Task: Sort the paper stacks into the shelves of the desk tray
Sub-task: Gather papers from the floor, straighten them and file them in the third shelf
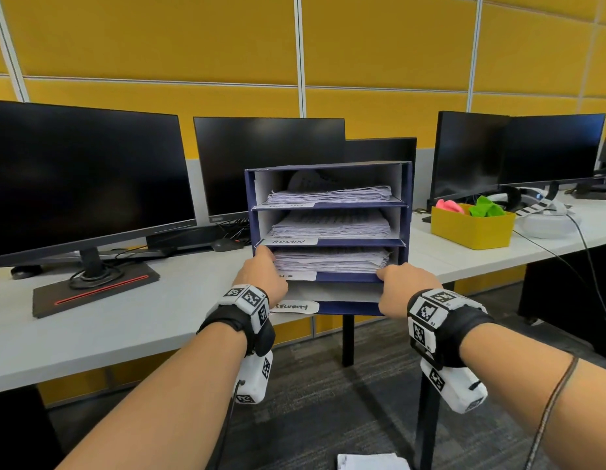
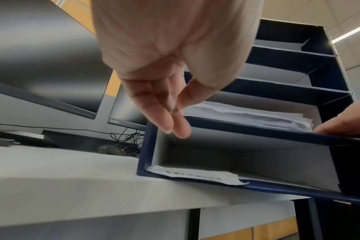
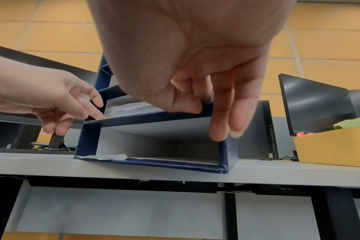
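Resting your left hand (image 1: 261, 276) with loose, nearly straight fingers at the left front of the desk tray (image 1: 407, 198), you're holding nothing. Your right hand (image 1: 406, 291) pinches the third shelf's front edge (image 3: 146, 117), thumb on top. That navy tray sits on the near edge of the desk (image 1: 125, 320); paper stacks (image 1: 330, 261) fill three shelves, bottom one's bare.

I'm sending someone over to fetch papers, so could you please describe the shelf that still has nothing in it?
On the white desk, between the monitors, stands a dark blue desk tray with four shelves. The empty one is the bottom shelf, below the left hand and right hand. Unlike the three above, which hold paper stacks, it is bare, with a SECURITY label on its front edge.
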Action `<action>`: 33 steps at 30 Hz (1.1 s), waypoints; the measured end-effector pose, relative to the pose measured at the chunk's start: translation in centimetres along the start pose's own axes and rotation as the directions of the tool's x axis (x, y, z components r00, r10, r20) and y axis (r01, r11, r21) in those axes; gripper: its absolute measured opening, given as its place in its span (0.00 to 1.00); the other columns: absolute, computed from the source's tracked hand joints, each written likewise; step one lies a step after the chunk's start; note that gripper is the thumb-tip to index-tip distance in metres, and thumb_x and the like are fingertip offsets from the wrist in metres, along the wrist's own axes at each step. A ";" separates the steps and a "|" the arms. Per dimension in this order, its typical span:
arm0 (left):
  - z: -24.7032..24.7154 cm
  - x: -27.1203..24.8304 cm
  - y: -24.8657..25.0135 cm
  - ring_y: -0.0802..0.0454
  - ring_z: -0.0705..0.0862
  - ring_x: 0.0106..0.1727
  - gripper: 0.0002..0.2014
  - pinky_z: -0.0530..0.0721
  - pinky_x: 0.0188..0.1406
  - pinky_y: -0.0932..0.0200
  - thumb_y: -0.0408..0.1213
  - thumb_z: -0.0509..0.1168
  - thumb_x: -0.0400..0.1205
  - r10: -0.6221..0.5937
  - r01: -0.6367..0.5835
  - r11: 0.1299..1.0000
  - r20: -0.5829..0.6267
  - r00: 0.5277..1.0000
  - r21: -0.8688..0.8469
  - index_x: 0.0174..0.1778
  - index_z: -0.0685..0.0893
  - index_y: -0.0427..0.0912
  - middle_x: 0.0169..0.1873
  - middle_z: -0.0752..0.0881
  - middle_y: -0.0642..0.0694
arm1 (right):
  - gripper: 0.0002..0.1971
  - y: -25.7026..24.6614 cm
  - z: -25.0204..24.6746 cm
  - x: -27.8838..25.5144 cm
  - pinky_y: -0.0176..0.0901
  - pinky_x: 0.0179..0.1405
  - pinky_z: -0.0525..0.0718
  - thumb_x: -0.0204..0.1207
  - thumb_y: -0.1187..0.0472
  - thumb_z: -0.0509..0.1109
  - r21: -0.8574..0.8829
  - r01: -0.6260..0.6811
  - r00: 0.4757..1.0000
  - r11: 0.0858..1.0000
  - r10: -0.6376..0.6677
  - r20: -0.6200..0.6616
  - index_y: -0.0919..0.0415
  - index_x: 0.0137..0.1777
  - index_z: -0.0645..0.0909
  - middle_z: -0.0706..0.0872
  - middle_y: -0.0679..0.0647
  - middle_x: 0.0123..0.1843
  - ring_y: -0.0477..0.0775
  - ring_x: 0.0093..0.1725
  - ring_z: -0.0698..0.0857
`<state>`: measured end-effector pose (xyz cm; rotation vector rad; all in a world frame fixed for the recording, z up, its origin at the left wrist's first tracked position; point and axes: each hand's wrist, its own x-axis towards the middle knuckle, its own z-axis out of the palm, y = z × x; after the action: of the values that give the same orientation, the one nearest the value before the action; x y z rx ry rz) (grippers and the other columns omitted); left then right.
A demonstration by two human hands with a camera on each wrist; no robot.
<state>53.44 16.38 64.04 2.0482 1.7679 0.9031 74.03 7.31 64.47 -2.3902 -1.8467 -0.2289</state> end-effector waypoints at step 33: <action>-3.3 0.6 2.8 0.39 0.85 0.54 0.23 0.85 0.51 0.50 0.30 0.60 0.75 0.165 -0.171 0.919 0.046 0.985 0.356 0.67 0.78 0.47 0.56 0.86 0.41 | 0.15 -0.5 -4.5 1.8 0.49 0.49 0.83 0.72 0.58 0.64 -0.053 0.026 0.991 0.998 -0.033 -0.127 0.55 0.59 0.78 0.83 0.56 0.57 0.60 0.55 0.85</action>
<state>53.61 15.82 68.32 2.4586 1.8849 0.6395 73.81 8.33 69.21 -2.3222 -1.8413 -0.4273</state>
